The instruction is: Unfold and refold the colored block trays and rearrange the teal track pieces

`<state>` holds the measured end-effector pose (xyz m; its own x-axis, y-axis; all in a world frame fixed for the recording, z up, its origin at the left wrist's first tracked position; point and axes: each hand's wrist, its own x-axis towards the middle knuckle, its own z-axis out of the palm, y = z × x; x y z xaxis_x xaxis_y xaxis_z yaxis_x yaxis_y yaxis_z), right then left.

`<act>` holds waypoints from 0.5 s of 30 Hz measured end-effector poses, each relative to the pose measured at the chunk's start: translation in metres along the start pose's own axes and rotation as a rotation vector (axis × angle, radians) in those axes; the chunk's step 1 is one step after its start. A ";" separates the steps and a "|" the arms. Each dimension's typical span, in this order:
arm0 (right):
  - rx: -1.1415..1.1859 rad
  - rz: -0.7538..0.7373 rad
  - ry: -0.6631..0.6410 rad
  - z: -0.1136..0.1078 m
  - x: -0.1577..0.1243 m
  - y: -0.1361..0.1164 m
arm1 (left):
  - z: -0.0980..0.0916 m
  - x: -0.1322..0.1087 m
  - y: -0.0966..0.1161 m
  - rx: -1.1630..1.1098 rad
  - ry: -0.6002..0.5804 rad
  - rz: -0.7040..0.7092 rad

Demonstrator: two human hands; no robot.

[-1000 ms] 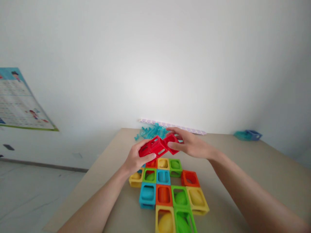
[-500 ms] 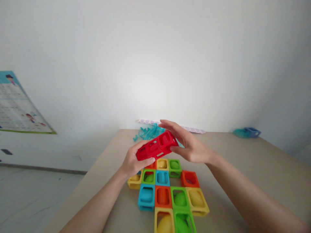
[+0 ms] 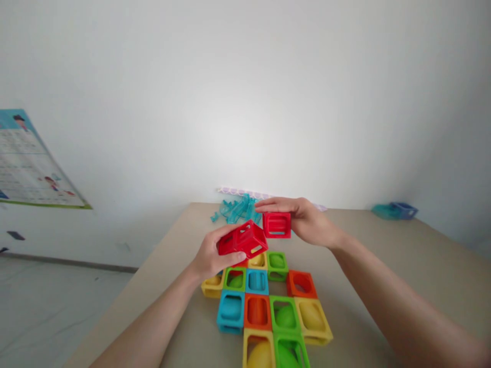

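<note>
The left hand (image 3: 210,255) is closed round a pair of red cubes (image 3: 247,241), the thumb along the near lower edge and the fingers over the top. The right hand (image 3: 307,220) grips one more red cube (image 3: 276,225), its fingers stretched flat across the top and its palm at the right side; the thumb is hidden. That makes three red cubes, all held in the air above the far end of a flat block layout on the table (image 3: 402,245). The pair tilts, while the single cube sits squarer, its lower left corner close to the pair's right end; whether they touch cannot be told.

In the layout thirteen cubes can be counted: four yellow cubes (image 3: 313,317), four green cubes (image 3: 285,317), three orange cubes (image 3: 258,313) and two blue cubes (image 3: 231,310). The far left corner is partly covered by the left hand. Farther back lie one heap of teal pieces (image 3: 240,208), too jumbled to count, and one patterned strip (image 3: 238,192).

Half a second earlier the three red cubes stood in one straight, slanting row; now the right-hand one is turned out of line with the other two. The layout is unchanged.
</note>
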<state>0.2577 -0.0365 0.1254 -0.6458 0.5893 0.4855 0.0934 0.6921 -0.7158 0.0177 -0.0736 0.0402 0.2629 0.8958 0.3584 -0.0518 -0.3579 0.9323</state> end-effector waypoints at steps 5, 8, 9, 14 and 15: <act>0.030 0.051 -0.044 0.002 0.000 0.002 | 0.000 -0.001 0.000 0.005 -0.024 -0.024; 0.089 0.151 0.029 0.007 0.001 0.002 | -0.001 0.000 -0.001 0.013 -0.038 -0.032; 0.088 0.175 0.059 0.008 0.001 0.001 | -0.001 0.000 -0.001 0.015 -0.037 -0.030; 0.076 0.340 0.184 0.004 0.002 -0.008 | 0.001 0.001 0.001 0.060 0.063 0.011; 0.096 0.397 0.164 0.004 0.002 -0.010 | 0.002 0.001 0.001 0.078 0.080 0.024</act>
<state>0.2527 -0.0435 0.1318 -0.4441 0.8657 0.2308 0.2345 0.3610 -0.9026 0.0198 -0.0738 0.0415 0.1849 0.9037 0.3861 0.0186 -0.3961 0.9180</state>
